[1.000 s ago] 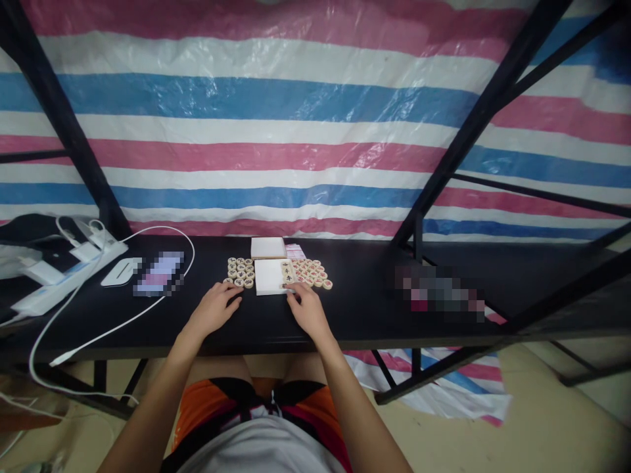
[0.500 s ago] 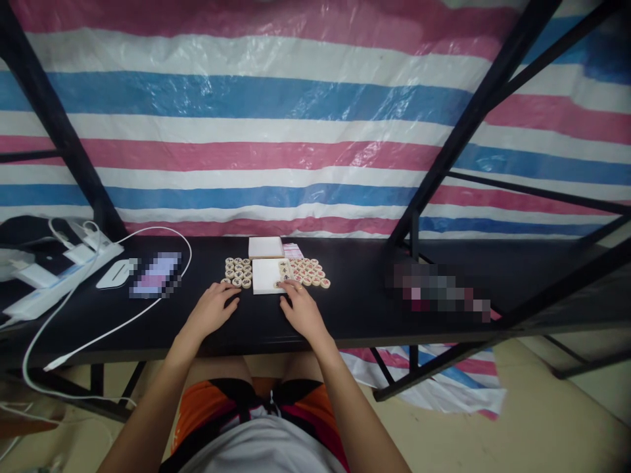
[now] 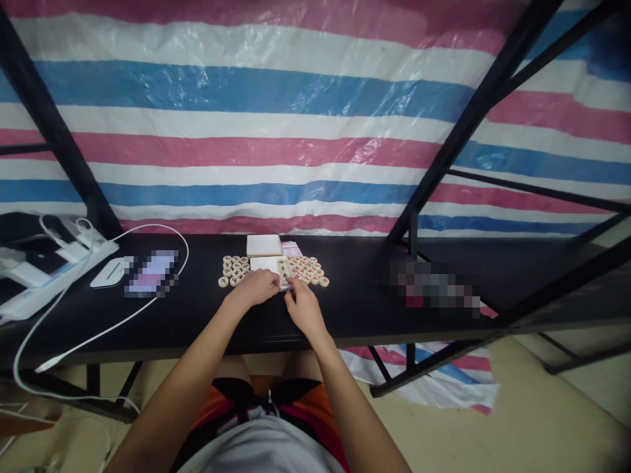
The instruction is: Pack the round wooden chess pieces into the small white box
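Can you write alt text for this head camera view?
A person's left hand is over a white box holding round pieces; the right hand is at its near right corner. Dark-marked discs lie left of it, red-marked discs right.

Dim light, pale glare on the striped sheet [image 3: 276,125], blurred corners.
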`<control>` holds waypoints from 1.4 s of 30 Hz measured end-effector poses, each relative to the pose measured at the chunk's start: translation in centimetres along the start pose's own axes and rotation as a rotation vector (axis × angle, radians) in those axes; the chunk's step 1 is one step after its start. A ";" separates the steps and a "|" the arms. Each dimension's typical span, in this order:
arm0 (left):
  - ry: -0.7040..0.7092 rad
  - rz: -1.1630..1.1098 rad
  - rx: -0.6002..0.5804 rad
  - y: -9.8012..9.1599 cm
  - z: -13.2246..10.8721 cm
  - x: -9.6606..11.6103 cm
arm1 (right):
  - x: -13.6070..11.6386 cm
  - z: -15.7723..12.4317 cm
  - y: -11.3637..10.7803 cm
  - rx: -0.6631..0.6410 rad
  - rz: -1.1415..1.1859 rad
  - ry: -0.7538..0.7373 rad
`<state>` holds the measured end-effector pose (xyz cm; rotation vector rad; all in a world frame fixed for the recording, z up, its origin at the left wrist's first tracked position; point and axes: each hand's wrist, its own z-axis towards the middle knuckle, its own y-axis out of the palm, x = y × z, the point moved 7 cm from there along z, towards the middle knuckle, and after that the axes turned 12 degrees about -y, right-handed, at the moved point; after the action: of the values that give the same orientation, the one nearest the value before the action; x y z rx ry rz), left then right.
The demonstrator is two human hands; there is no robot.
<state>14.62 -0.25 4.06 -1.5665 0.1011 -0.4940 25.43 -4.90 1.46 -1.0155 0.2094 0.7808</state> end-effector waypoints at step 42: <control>-0.448 -0.178 0.346 -3.5 -1.1 -18.8 | 1.4 0.1 -0.2 0.095 0.129 0.042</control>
<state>-3.50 5.82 2.84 -1.3151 -0.4481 -0.2698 26.57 -4.23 0.98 -0.9353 0.3476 0.8589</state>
